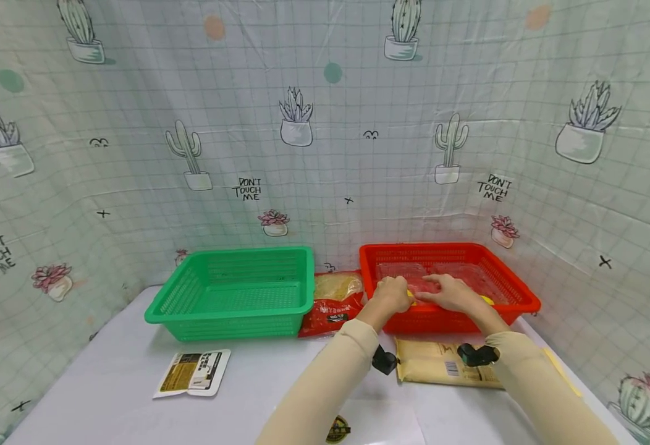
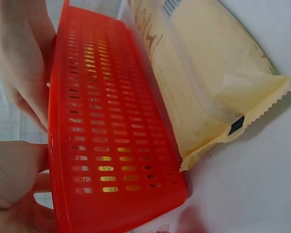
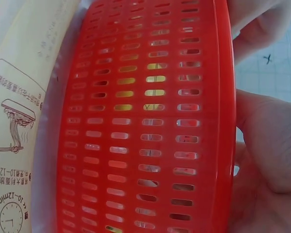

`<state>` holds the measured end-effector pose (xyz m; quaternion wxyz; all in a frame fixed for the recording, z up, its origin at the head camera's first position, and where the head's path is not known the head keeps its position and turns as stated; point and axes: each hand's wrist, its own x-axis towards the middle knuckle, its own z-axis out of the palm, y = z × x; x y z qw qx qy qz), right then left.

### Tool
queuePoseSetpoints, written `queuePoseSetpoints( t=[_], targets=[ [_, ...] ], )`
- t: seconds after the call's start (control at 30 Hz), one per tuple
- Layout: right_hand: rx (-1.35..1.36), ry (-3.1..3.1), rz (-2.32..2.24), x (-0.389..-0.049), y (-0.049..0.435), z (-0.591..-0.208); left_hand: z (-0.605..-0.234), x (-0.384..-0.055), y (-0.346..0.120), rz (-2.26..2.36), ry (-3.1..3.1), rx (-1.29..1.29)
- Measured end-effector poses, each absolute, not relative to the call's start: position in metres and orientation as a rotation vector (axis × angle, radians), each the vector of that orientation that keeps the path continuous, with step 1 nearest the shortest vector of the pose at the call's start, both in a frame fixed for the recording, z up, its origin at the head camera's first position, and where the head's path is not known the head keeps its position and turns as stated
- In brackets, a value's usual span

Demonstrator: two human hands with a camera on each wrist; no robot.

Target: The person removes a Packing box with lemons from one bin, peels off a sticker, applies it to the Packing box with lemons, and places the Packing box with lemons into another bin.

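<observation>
Busily, two hands at the red basket

Left hand (image 1: 393, 294) dips over the front of the red basket (image 1: 433, 322), its fingertips hidden behind the rim near a yellow patch (image 1: 411, 297); whether it grasps anything, I cannot tell. Just beside it, the right hand (image 1: 451, 293) reaches in too and looks released, thumb and forefinger parted with nothing seen between them. Inside the basket lie clear packs (image 1: 472, 276), and more yellow shows through the slots of its front wall in both wrist views. Cream sleeves (image 1: 325, 386) cover the forearms, with a black device at each wrist.

Just in front of the basket, a beige pack (image 1: 427, 361) lies flat on the tabletop (image 1: 253, 414), partly behind the right forearm; the right wrist view shows a clock and "10-12min" printed on it. Left of the basket is a red bag (image 1: 333, 312) with a see-through upper part, then the green basket (image 1: 230, 329). Nearer the person, well apart, lies a white-and-brown sachet (image 1: 193, 373). Behind everything hangs a checked cloth (image 1: 330, 179) printed with cacti.
</observation>
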<state>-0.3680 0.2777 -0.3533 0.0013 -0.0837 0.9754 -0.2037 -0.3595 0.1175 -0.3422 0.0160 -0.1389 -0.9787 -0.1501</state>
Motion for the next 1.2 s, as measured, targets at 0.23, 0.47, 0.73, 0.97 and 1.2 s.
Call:
queuePoseSetpoints(
  t=[0.23,0.47,0.73,0.97,1.2],
  targets=[
    [-0.267,3.057,-0.656,-0.37,0.278,-0.354,-0.339,-0.359,0.118,-0.519,-3.071,-0.422],
    [-0.268,3.063,-0.681,-0.371,0.278,-0.357,-0.347,-0.366,0.119,-0.543,-3.04,-0.449],
    [-0.256,3.081,-0.771,-0.371,0.279,-0.358,-0.339,-0.36,0.114,-0.692,-3.043,-0.394],
    [-0.209,3.114,-0.825,-0.369,0.278,-0.356,-0.34,-0.365,0.111,-0.714,-3.009,-0.421],
    [-0.158,3.16,-0.908,-0.366,0.277,-0.352,-0.338,-0.366,0.106,-0.771,-2.931,-0.486]
  ],
)
